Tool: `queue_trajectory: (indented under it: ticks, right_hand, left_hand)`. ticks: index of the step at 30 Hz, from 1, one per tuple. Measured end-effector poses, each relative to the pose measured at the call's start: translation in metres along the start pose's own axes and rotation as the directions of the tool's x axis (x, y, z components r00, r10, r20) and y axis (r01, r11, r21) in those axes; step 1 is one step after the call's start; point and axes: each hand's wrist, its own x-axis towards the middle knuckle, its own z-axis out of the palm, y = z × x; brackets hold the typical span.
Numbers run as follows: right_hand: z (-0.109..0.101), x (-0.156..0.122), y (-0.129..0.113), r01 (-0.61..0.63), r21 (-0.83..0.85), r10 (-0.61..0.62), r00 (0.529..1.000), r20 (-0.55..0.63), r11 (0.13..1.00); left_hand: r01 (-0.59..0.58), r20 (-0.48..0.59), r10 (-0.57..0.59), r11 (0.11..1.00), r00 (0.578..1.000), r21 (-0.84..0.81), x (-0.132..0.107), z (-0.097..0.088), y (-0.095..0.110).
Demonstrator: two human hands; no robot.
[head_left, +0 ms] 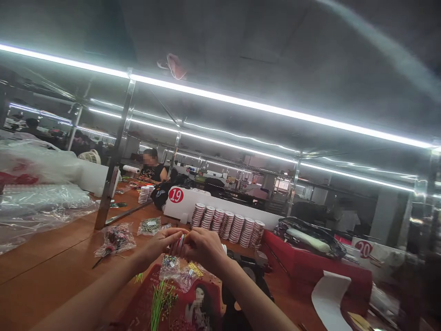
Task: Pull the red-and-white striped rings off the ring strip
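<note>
Left hand [163,242] pinches a small white-rimmed piece [181,241]; right hand [206,243] curls at its three o'clock, grip unclear. Green stems [157,304] lie at seven o'clock, a clear bag [119,236] at nine.

Long bright strip light [241,101]; metal post [109,187]; brown tabletop [51,271]

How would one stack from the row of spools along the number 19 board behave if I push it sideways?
The stack would probably topple or come apart, being tall and narrow with no visible binding. Its neighbours stand close, so they might fall too. A fallen spool may roll, as the rims look round.
</note>
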Motion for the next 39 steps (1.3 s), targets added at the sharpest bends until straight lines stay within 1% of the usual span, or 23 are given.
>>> queue_trajectory:
  ticks: [5,11,18,24,26,27,29,31,33,35,39]
  right_hand:
    - [0.003,0.0,-0.002,0.036,-0.086,-0.039,0.999,-0.036,0.996]
    - [0.012,-0.003,-0.002,0.127,-0.136,-0.141,0.985,-0.097,0.982]
    - [0.012,-0.024,0.006,0.211,-0.13,-0.232,0.957,-0.174,0.969]
    - [0.023,-0.029,0.006,0.236,-0.117,-0.255,0.951,-0.177,0.965]
    - [0.023,-0.029,0.004,0.204,-0.099,-0.219,0.959,-0.182,0.974]
    - [0.022,-0.029,0.003,0.164,-0.087,-0.178,0.965,-0.195,0.983]
    - [0.019,-0.032,0.002,0.043,-0.061,-0.056,0.971,-0.234,0.997]
    - [0.017,-0.036,0.003,-0.075,-0.032,0.065,0.965,-0.255,0.997]
    - [0.016,-0.04,0.004,-0.146,-0.01,0.14,0.962,-0.233,0.989]
    - [0.016,-0.042,0.004,-0.183,0.005,0.181,0.965,-0.189,0.983]
    - [0.014,-0.04,0.005,-0.235,0.012,0.234,0.965,-0.114,0.972]
  left_hand:
    - [0.008,-0.002,-0.007,1.0,1.0,0.002,0.003,-0.002,-0.005]
    - [0.013,-0.016,-0.013,1.0,1.0,-0.026,0.004,0.0,-0.004]
    - [0.044,-0.054,-0.048,0.997,0.997,-0.07,0.002,0.007,0.0]
    - [0.069,-0.076,-0.079,0.989,0.994,-0.132,0.003,0.009,0.004]
    - [0.063,-0.127,-0.085,0.984,0.988,-0.167,-0.001,0.01,0.004]
    - [0.057,-0.167,-0.09,0.98,0.982,-0.191,-0.005,0.011,0.002]
    - [0.054,-0.248,-0.118,0.967,0.962,-0.25,-0.016,0.013,-0.007]
    - [0.073,-0.295,-0.172,0.945,0.94,-0.318,-0.03,0.016,-0.021]
    - [0.084,-0.31,-0.216,0.918,0.926,-0.387,-0.045,0.023,-0.035]
    - [0.079,-0.309,-0.237,0.89,0.921,-0.448,-0.058,0.031,-0.043]
    - [0.088,-0.289,-0.279,0.841,0.916,-0.533,-0.073,0.043,-0.04]
